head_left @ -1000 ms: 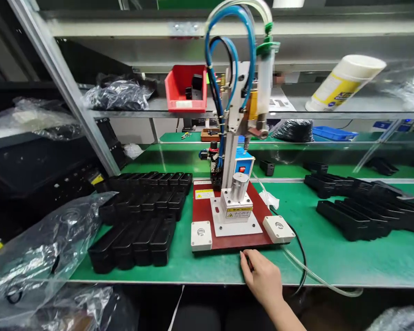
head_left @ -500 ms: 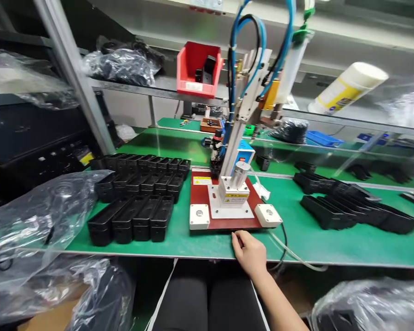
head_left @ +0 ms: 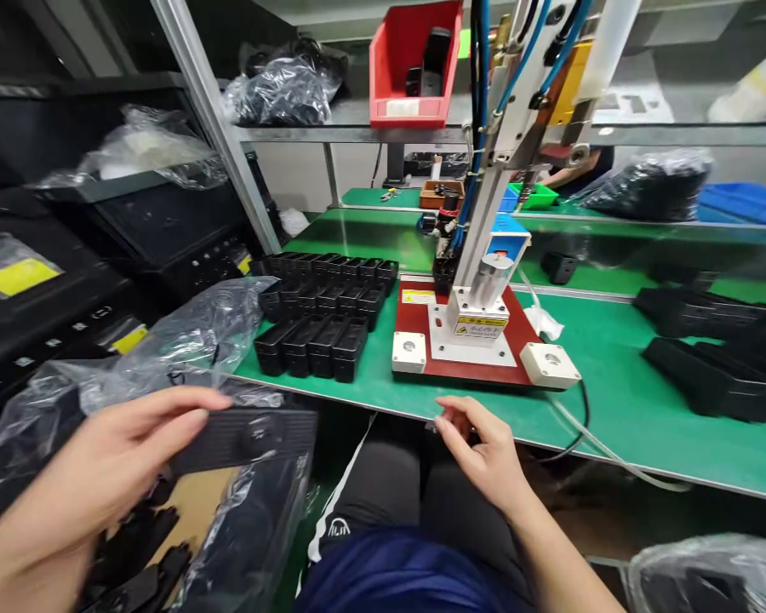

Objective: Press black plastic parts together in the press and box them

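Note:
My left hand [head_left: 144, 438] grips one end of a flat black ribbed plastic part with a round knob [head_left: 255, 436], thumb and fingers pinching it above a plastic-lined box. At the bench's front edge, my right hand [head_left: 478, 443] hovers with loosely curled fingers apart, nothing seen in them. Beyond it stands a press with a dark red base [head_left: 414, 306], a white button box [head_left: 409, 346] at its left and another button box [head_left: 551, 362] at its right. Rows of black open-topped plastic housings [head_left: 322, 340] stand to the left of the press.
More black parts [head_left: 702, 375] lie on the green bench [head_left: 613, 434] at right. The lined box [head_left: 195, 502] at lower left holds loose black parts. A red bin [head_left: 414, 106] sits on the shelf above. A metal post [head_left: 220, 119] rises at left; hoses and a cable trail right of the press.
My left hand has come into view holding the black ribbed part. My right hand has drawn back from the press base's front edge, its fingers loosening. The view has shifted left and down.

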A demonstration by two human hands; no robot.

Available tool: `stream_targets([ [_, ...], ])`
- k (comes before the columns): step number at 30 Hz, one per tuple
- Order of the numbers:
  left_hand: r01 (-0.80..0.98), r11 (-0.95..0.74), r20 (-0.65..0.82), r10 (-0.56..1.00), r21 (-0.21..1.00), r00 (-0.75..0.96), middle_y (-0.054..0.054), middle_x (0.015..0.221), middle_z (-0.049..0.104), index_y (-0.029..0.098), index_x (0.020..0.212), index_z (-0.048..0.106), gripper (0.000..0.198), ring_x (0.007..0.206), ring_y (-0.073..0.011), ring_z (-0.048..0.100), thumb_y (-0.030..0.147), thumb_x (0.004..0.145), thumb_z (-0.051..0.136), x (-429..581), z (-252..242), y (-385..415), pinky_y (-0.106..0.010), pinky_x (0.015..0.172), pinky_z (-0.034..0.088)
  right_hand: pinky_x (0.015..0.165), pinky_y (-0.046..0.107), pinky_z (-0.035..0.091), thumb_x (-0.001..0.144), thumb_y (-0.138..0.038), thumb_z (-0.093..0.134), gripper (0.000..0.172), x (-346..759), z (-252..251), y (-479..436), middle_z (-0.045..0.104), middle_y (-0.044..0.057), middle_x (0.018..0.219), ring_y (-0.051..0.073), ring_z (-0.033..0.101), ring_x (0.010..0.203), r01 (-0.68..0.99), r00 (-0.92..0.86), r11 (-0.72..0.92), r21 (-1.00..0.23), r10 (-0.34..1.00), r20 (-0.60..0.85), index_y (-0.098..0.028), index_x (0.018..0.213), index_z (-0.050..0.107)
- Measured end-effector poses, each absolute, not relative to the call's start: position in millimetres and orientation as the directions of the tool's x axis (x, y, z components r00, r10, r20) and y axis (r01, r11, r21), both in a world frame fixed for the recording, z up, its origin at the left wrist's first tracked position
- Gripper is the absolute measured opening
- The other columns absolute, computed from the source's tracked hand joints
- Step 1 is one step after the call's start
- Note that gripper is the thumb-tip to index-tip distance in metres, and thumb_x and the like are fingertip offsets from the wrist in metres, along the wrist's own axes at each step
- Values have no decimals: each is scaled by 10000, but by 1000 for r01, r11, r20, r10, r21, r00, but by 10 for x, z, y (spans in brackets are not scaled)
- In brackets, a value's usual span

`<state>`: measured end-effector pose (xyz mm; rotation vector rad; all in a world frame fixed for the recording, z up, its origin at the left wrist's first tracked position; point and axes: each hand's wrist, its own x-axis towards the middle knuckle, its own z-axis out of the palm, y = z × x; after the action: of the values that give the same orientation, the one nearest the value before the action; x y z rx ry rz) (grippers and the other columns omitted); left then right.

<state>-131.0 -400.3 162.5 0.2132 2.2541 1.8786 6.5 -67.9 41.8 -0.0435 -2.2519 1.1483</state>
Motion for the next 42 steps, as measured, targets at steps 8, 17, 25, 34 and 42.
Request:
stream_targets([
  [8,-323,-147,-151,659,935,-737,-33,742,684,173,912,697,446,578,-122,600,488,628,833,-1154,1352,-2459,-187,497,486,964,357,481,850,-490,710,698,325,668,-772,529,69,1327,245,549,1160,-411,-782,457,-789,267,563,-340,1432,354],
  [17,453,-180,463,594,873,-658,-80,1218,589,224,1155,567,368,1147,-232,538,494,923,475,-1346,1366,-1196,-379,1020,404,1026,369,451,921,-350,626,566,-78,922,104,517,70,1359,232,535,1203,-424,-598,514,-745,459,657,-292,1424,374],
  [25,506,-302,587,488,808,-646,-63,1029,636,188,989,605,306,980,-196,576,435,901,448,-2058,1694,-363,-307,892,445,907,361,509,900,-327,599,361,-687,1423,629,604,69,1201,224,600,1020,-309,-498,705,-638,452,740,-250,1252,567],
  [34,524,-224,557,509,822,-656,-61,952,660,163,966,656,314,895,-199,590,354,878,423,-2219,1574,-226,-297,806,453,951,366,470,897,-296,603,323,-766,1327,739,595,59,1211,223,564,1097,-273,-552,748,-605,393,735,-269,1219,596],
  [42,543,-177,550,499,821,-669,-59,923,677,161,953,679,316,877,-205,598,310,879,409,-2212,1632,-208,-306,794,453,874,343,507,878,-347,598,343,-754,1395,748,591,57,1236,224,578,1065,-255,-608,673,-694,447,656,-253,1207,603],
])
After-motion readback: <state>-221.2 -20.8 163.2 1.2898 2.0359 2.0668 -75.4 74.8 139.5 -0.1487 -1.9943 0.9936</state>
